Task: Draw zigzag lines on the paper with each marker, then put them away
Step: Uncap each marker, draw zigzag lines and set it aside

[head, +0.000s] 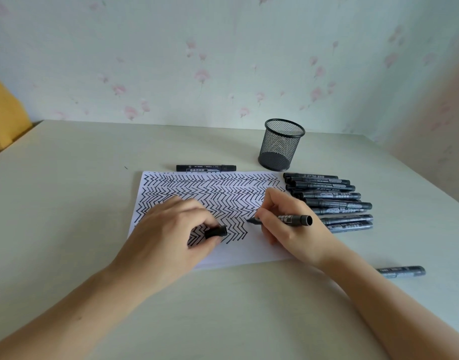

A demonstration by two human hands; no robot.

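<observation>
**Drawing zigzags with a black marker**

Standing at the back of the table (67,178) is a black mesh cup (281,144). You can see through its wire sides, and no markers show inside it.

Next to the cup, on the right of the paper (238,252), lies a pile of markers (332,198). They are black with grey labels and lie side by side, some touching. The labels have small writing. One looks like it says "700", but the rest is too small and blurry to read. One more marker (205,167) lies alone just past the top edge of the paper. Its label has writing too, but I cannot read it. Another marker (401,271) lies near the right arm, apart from the pile.

The right hand (288,224) holds an open marker (288,219). The fingers and thumb are curled tight around it, near the tip. The tip points left and touches the paper, right by the last zigzag line. The back end sticks out past the hand to the right.

The left hand (171,229) rests on the paper. Its fingers are curled and pinch the black cap (216,232) against the thumb.

Most of the paper is full of black zigzag lines. The bottom right part is white.
</observation>
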